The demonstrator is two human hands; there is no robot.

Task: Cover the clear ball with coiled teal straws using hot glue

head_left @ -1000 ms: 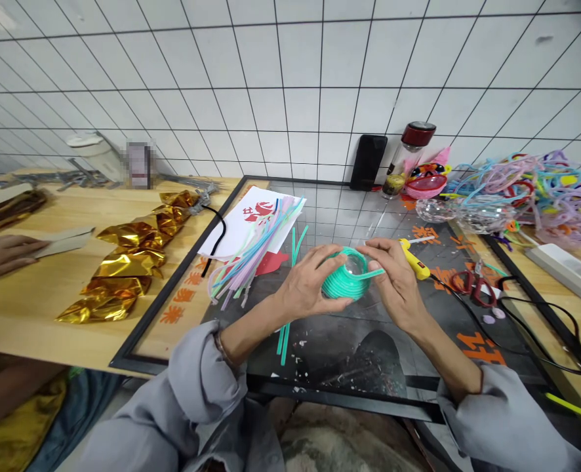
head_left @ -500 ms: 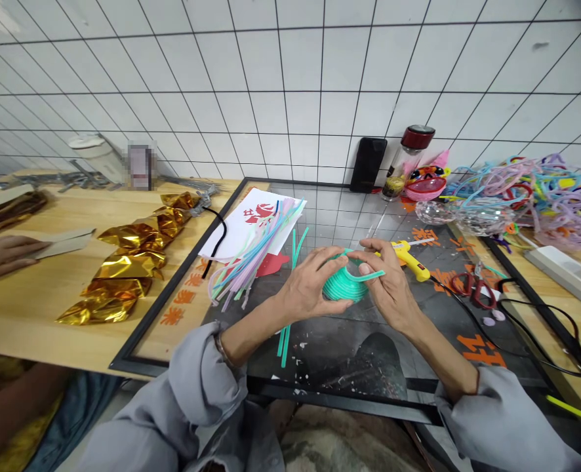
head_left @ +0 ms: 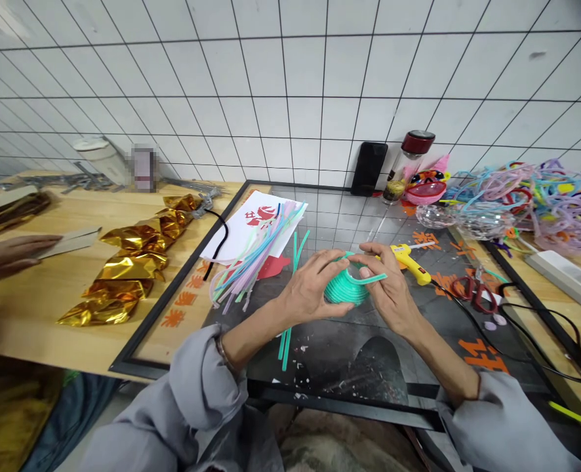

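Observation:
A small dome wound with teal tube (head_left: 345, 290) is held just above the dark glass mat (head_left: 349, 354). My left hand (head_left: 310, 288) is wrapped round its left side. My right hand (head_left: 389, 285) presses on its right side, fingers closed on the tube's loose end, which sticks out to the right. A yellow glue gun (head_left: 411, 261) lies on the mat just behind my right hand. Loose teal tubes (head_left: 285, 341) lie under my left wrist.
A bundle of pastel tubes (head_left: 256, 252) lies on white paper (head_left: 241, 229). Gold foil pieces (head_left: 128, 262) rest on the wooden table, where another person's hand (head_left: 5, 255) holds card. Red scissors (head_left: 472, 292), black cables, a tube pile (head_left: 541, 196), a jar (head_left: 408, 164) and a phone (head_left: 369, 167) stand right.
My hands have kept working the teal dome, turning it slightly; the loose end now points more to the right. The camera view has shifted a little.

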